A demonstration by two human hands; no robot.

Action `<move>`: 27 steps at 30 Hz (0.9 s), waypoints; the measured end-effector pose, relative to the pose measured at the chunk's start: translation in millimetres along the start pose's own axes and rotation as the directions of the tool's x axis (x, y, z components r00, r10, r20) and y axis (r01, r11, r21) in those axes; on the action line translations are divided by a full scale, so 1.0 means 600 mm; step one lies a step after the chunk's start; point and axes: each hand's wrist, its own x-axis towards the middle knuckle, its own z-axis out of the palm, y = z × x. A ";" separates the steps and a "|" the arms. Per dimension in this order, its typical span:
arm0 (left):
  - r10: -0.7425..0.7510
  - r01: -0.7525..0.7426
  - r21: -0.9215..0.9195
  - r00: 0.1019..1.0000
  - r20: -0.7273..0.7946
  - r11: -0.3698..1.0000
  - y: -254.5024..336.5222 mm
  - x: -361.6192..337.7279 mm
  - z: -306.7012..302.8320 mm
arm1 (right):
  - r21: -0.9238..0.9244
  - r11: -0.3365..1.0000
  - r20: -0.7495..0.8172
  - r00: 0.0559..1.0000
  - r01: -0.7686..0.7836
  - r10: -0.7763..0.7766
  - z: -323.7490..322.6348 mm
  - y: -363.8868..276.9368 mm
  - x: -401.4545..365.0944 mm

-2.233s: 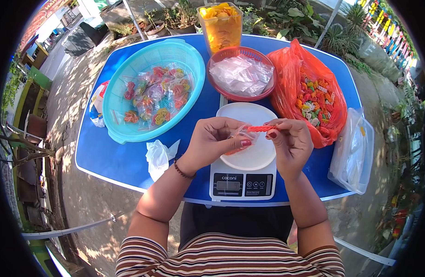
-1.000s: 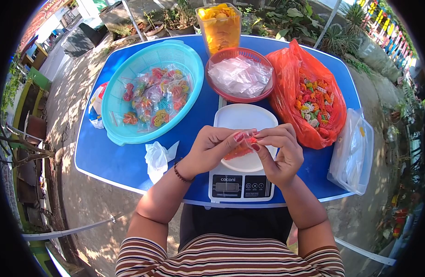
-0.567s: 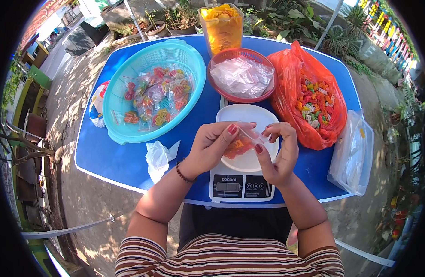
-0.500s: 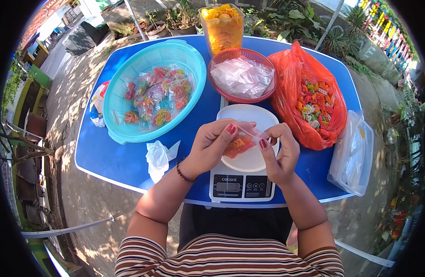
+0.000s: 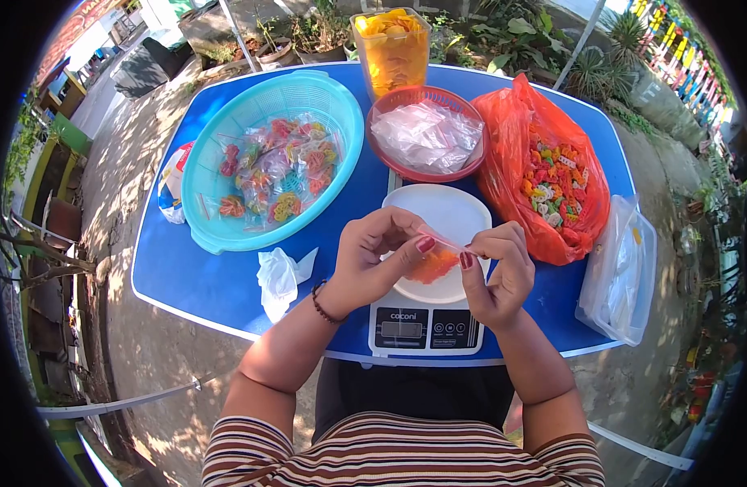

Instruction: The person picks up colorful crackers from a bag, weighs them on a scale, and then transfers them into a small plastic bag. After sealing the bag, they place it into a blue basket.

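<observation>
Between my two hands, above the white plate point(image 5: 446, 213) of a kitchen scale point(image 5: 426, 331), is a small clear plastic bag point(image 5: 432, 266) with orange-red pieces in it. My left hand point(image 5: 382, 256) pinches the bag's upper edge at its left end, thumb against fingers. At the right end of that edge, my right hand point(image 5: 499, 272) has the plastic between thumb and fingers. The bag hangs below the fingertips. To the upper left, a turquoise basket point(image 5: 201, 174) holds several filled clear bags. An open red plastic bag point(image 5: 503, 122) of colourful pieces lies at the right.
A red basket point(image 5: 379, 154) of clear empty bags stands behind the scale, with a tub of yellow-orange pieces point(image 5: 392, 61) behind it. Crumpled white plastic point(image 5: 278, 280) lies left of the scale. A clear container point(image 5: 631, 321) with plastic inside sits at the right edge.
My fingers have shifted along the bag's top edge, which is now stretched between both hands. The bag hangs more upright, and my left hand has turned slightly.
</observation>
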 end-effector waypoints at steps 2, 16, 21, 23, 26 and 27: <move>0.019 -0.019 0.014 1.000 0.002 1.000 -0.001 0.000 0.001 | -0.025 0.999 -0.013 0.999 0.038 -0.038 -0.003 0.000 0.002; 0.533 -0.531 0.516 0.830 0.161 0.672 0.011 -0.009 0.035 | -0.110 0.974 0.041 0.980 0.198 -0.195 -0.002 -0.015 0.003; 0.574 -0.603 0.582 0.775 0.265 0.545 0.001 -0.005 0.028 | -0.214 0.929 0.040 0.953 0.303 -0.301 -0.002 -0.024 -0.001; 0.604 -0.617 0.577 0.757 0.250 0.535 -0.005 -0.006 0.031 | -0.243 0.917 0.030 0.947 0.317 -0.319 0.001 -0.026 -0.003; 0.601 -0.597 0.625 0.761 0.244 0.503 -0.002 -0.006 0.032 | -0.259 0.933 0.102 0.967 0.252 -0.233 -0.009 -0.026 0.005; 0.601 -0.599 0.633 0.759 0.251 0.491 -0.001 -0.006 0.031 | -0.265 0.932 0.097 0.969 0.246 -0.228 -0.008 -0.025 0.004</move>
